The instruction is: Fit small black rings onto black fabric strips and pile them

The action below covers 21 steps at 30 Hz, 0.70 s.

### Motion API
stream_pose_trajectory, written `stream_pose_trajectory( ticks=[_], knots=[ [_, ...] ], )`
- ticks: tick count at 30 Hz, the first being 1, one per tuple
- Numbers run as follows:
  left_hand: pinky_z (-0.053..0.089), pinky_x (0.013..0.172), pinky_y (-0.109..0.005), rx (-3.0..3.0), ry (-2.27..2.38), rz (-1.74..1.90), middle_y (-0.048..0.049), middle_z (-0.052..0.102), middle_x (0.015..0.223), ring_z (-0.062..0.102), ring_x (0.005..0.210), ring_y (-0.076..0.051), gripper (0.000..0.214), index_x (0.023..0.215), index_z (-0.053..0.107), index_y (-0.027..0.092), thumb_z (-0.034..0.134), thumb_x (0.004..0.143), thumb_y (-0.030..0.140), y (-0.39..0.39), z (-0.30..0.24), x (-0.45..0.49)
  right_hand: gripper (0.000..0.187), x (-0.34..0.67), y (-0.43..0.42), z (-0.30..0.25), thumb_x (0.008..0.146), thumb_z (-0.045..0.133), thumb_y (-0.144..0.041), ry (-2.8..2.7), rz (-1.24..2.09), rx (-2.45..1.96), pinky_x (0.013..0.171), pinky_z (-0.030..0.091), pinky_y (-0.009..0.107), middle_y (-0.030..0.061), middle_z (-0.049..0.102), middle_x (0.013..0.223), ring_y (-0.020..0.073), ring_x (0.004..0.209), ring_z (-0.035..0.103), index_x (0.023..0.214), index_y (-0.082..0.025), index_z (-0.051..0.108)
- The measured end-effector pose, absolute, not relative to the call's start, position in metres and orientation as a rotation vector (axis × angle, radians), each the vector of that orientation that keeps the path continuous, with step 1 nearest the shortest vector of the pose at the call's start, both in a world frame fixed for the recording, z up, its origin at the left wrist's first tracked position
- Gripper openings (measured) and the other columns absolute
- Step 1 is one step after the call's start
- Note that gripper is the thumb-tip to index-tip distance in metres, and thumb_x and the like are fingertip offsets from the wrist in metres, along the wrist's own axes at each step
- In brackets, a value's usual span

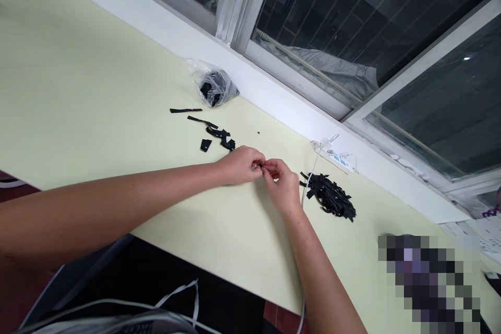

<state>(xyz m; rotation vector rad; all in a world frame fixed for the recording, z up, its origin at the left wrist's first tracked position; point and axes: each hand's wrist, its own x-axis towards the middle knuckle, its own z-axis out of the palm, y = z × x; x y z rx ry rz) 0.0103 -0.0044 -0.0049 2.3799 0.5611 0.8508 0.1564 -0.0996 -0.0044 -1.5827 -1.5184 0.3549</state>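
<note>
Over the pale table, my left hand (243, 165) and my right hand (282, 181) meet fingertip to fingertip, both closed in a pinch. Between them shows a small black piece (261, 166), mostly hidden by the fingers, so its exact kind cannot be made out. Just beyond my left hand lie a few loose black fabric-like strips (186, 110) and a short black piece (205, 144). To the right of my right hand is a heap of black strips (332, 197).
A clear plastic bag (219, 86) with black pieces inside stands by the window ledge. A white power strip (332, 156) rests against the ledge, and its white cable (309, 180) crosses the table beside my right forearm. A pixelated dark area (426, 282) covers the table's right end.
</note>
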Motion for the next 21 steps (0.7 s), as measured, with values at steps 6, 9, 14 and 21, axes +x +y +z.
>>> stream_pose_trajectory(
  ticks=[6,9,14,21],
  knots=[
    [0.034,0.057,-0.027,2.308,0.600,0.845,-0.0012,0.059,0.067,0.048,0.062,-0.013,0.012,0.067,0.060,0.016,0.050,0.070,0.011,-0.0074,-0.0002,0.0098,0.016,0.1493,-0.0994,-0.0059,0.083,0.061,-0.035,-1.443,0.354,-1.581,0.070,0.052,0.031,0.0027,0.075,0.087,0.0192,0.074,0.069,0.095,-0.025,0.065],
    [0.032,0.056,-0.027,2.252,0.614,0.814,0.0000,0.058,0.066,0.047,0.061,-0.012,0.008,0.066,0.056,0.017,0.050,0.071,0.013,-0.0073,0.0004,0.0097,0.017,0.1485,-0.0995,-0.0065,0.081,0.064,-0.037,-1.404,0.385,-1.590,0.067,0.052,0.030,0.0021,0.075,0.084,0.0183,0.070,0.067,0.094,-0.025,0.065],
    [0.029,0.054,-0.027,2.216,0.597,0.755,0.0019,0.052,0.062,0.043,0.060,-0.012,0.008,0.065,0.050,0.018,0.050,0.072,0.015,-0.0045,-0.0021,0.0105,0.022,0.1486,-0.0993,-0.0088,0.080,0.066,-0.041,-1.381,0.413,-1.613,0.066,0.051,0.031,0.0025,0.076,0.083,0.0192,0.066,0.067,0.096,-0.025,0.064],
    [0.030,0.053,-0.027,2.188,0.613,0.733,0.0015,0.053,0.064,0.043,0.061,-0.012,0.007,0.066,0.048,0.019,0.051,0.071,0.015,-0.0031,-0.0030,0.0122,0.020,0.1497,-0.0984,-0.0090,0.078,0.066,-0.038,-1.374,0.422,-1.640,0.065,0.051,0.030,0.0019,0.076,0.083,0.0183,0.065,0.067,0.094,-0.025,0.065]
  ],
)
